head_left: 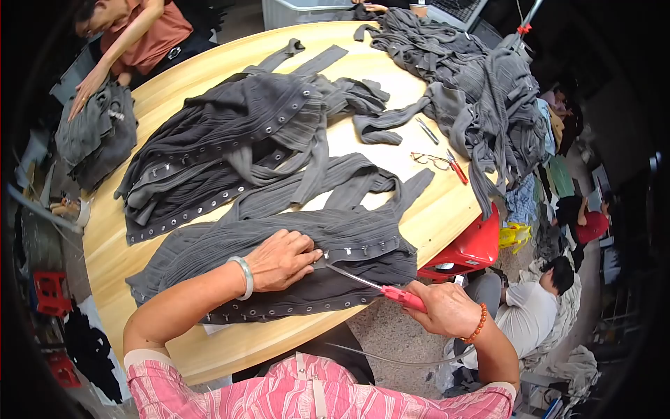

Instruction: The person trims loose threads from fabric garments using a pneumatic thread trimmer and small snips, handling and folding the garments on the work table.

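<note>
A dark grey ribbed garment [202,244] lies on the wooden table [244,356] in front of me, with a row of metal fasteners along its dark band. My left hand [283,261] presses on this garment, its fingertips together at the band; whether they pinch the cloth is hard to tell. In my right hand [447,307] is a tool with a red handle [405,298] and a long thin metal shaft, whose tip reaches the band just right of my left fingertips.
Another grey garment [209,133] lies beyond, and a large garment pile [481,91] at the back right. Glasses [430,161] and red-handled scissors [457,167] rest on the table. A co-worker [143,42] handles folded garments at upper left. A red stool [467,248] stands at the right edge.
</note>
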Tool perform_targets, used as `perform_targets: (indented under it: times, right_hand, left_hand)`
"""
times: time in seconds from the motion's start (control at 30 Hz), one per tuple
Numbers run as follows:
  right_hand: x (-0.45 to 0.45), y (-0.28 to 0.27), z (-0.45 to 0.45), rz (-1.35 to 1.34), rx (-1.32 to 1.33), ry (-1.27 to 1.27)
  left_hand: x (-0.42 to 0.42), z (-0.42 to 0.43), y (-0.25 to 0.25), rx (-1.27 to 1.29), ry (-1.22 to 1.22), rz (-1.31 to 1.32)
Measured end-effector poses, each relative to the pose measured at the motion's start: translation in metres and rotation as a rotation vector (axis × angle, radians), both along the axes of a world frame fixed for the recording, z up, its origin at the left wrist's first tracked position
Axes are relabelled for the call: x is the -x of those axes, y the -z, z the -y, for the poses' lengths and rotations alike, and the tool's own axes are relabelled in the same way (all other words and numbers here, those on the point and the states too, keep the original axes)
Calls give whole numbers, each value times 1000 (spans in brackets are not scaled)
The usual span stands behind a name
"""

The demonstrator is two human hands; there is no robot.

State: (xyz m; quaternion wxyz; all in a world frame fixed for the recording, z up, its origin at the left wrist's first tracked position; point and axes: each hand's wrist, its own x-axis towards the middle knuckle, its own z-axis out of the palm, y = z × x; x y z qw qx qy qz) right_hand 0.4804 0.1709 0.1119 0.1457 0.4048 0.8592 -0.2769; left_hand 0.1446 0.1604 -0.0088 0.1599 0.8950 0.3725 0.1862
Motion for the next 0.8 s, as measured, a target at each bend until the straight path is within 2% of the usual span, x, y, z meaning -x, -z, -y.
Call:
perform_targets:
  times: [0.33, 0.43, 0.6, 0.8]
  right_hand:
    - [-50, 12, 2, 8, 6, 139]
    - [-65, 12, 4, 23, -29, 203]
    - [-93, 24, 8, 22, -118, 348]
    - [-106, 26, 16, 91, -150, 368]
  left_hand:
    - [-60, -31, -2, 11, 143, -192]
    - [-81, -47, 2, -28, 171, -174]
    - [-115, -73, 13, -41, 174, -193]
    - [-147, -76, 22, -74, 177, -283]
